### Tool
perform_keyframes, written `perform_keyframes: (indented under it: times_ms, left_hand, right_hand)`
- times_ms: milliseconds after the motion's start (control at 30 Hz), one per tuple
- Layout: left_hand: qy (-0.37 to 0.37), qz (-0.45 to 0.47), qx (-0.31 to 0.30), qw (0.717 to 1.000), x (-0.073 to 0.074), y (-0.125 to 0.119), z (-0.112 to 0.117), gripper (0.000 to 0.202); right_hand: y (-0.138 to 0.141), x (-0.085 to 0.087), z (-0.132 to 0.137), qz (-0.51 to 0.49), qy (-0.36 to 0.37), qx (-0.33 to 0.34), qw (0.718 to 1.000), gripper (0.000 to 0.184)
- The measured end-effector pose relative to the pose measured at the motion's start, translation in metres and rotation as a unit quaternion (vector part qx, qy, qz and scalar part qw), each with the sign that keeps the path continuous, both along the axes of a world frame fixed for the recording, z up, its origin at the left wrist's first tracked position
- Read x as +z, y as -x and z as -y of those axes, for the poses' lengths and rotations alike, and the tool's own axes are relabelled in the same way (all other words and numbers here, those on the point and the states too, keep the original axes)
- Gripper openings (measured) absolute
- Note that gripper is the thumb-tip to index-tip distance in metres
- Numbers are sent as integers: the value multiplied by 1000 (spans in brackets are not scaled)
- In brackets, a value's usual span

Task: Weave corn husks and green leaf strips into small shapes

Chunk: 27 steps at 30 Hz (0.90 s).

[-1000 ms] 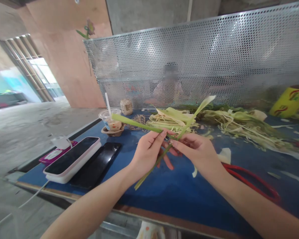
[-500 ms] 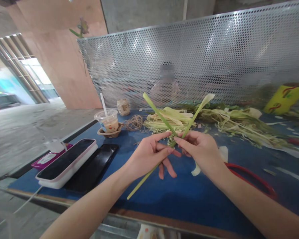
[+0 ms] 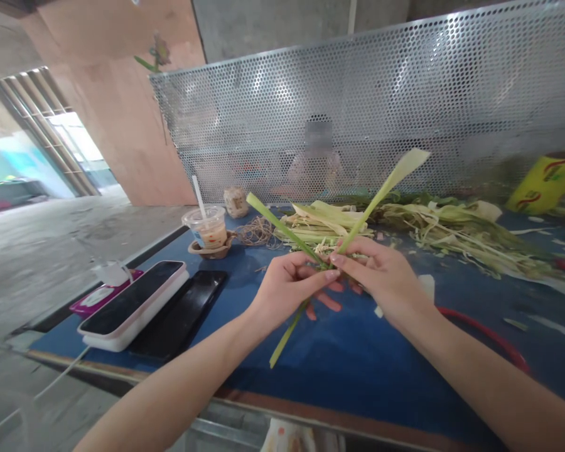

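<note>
Pinching long, flat green leaf strips [image 3: 282, 227] above the blue tabletop [image 3: 358, 370], the person's left hand [image 3: 285, 285] holds its lower fingers loosely spread; the right hand [image 3: 381, 270], fingers curled, grips them alongside. Beyond lie heaped pale-green leaves [image 3: 327, 216].

Plant strips [image 3: 399, 171] before leaf pile [image 3: 327, 216], phone [image 3: 132, 297] left, cup [image 3: 211, 236] behind phone.

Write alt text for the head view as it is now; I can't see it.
The left hand and right hand hold green strips that meet between them, above a blue table. Beyond lies a leafy pile, with a cup to its left and a perforated panel behind.
</note>
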<state>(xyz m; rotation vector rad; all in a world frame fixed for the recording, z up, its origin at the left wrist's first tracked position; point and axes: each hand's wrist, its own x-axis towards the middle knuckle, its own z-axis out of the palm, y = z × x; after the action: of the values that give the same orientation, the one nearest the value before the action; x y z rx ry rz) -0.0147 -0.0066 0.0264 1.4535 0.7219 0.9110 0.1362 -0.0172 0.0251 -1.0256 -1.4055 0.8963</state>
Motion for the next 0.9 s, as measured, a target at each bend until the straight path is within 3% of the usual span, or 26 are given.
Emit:
perform_keyframes:
  times_ms: [200,433,567,733,900]
  left_hand:
    - [-4,-20,-13,1000,2,-3,3,24]
    - [1,-23,-18,1000,1,-1,3,26]
    - [2,-22,11,1000,4,-4,4,24]
    - [-6,-20,-3,1000,8,-5,8,25]
    - [12,3,-45,999,16,4,9,30]
  right_hand:
    - [-3,-1,1,-19,-40,-50,998,19]
    - [-2,1,0,24,-13,-3,1000,19]
    - [0,7,6,61,-50,-12,997,14]
    - [-3,8,8,28,-32,-38,998,17]
    - [-6,7,4,-47,28,43,998,26]
